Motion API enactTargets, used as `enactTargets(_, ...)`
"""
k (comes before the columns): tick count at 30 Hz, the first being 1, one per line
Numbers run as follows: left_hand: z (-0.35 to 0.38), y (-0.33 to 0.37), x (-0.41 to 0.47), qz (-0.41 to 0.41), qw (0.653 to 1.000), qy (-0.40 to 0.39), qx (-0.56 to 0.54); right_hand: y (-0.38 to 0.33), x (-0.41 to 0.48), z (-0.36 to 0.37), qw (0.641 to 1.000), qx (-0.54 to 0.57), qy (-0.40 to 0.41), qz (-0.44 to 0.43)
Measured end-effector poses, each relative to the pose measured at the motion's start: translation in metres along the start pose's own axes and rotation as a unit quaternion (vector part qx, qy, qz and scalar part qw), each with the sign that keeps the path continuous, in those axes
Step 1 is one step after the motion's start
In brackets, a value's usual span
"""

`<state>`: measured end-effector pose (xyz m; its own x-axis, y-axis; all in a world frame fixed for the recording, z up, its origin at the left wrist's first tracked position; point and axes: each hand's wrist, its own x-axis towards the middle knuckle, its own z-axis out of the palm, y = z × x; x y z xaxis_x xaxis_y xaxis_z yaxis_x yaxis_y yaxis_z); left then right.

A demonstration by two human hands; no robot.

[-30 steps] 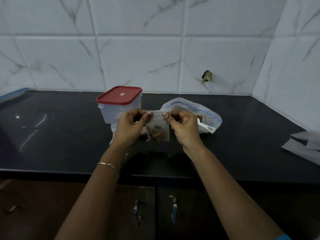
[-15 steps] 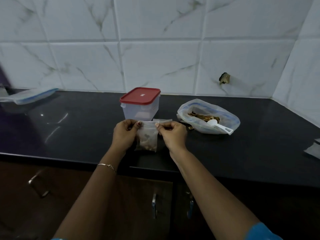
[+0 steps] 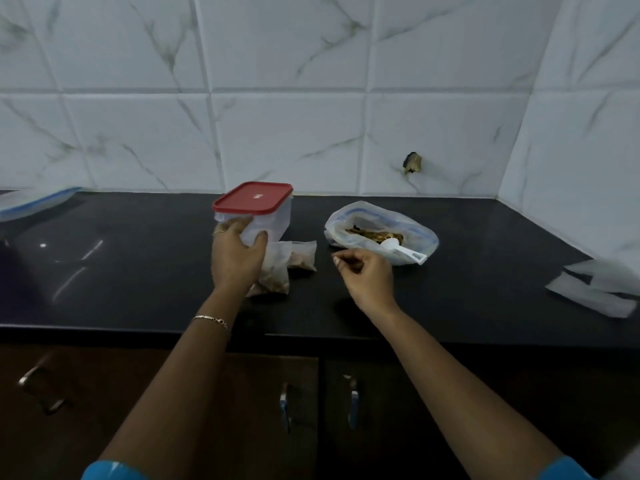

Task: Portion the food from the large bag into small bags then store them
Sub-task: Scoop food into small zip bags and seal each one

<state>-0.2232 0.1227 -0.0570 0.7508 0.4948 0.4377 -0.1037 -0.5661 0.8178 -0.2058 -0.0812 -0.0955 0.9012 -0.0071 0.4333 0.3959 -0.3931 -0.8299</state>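
Small bags [image 3: 276, 276], filled, lie on counter [image 3: 138, 271] just before container [image 3: 274, 220]. Container wall is clasped by left hand [image 3: 237, 258]; right hand [image 3: 367, 276] hovers loosely curled, empty, beside large bag [image 3: 381, 225]. Container should be steadied while lid [image 3: 252, 197] is lifted.

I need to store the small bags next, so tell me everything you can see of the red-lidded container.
The container is a rectangular box of translucent whitish plastic, its red lid shut on top. It stands upright on the black countertop, left of the large bag. The left hand grips its near lower side, thumb on the front. Its contents cannot be made out.
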Motion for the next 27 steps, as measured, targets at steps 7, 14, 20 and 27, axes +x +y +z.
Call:
enactTargets(7,0.066,0.06,-0.033,0.117,0.99,-0.052,-0.055,0.041,-0.017,-0.114,0.977,-0.173,0.109,-0.055)
enactTargets(14,0.153,0.099,-0.104,0.136,0.945,-0.263,-0.14,0.095,-0.03,-0.242,0.884,-0.421,0.169,0.113)
enactTargets(20,0.182,0.112,-0.136,0.144,0.91,-0.367,-0.127,0.112,-0.039,-0.272,0.86,-0.444,0.161,0.192)
enactTargets(27,0.189,0.116,-0.141,0.172,0.89,-0.413,-0.084,0.109,-0.036,-0.265,0.861,-0.462,0.186,0.101)
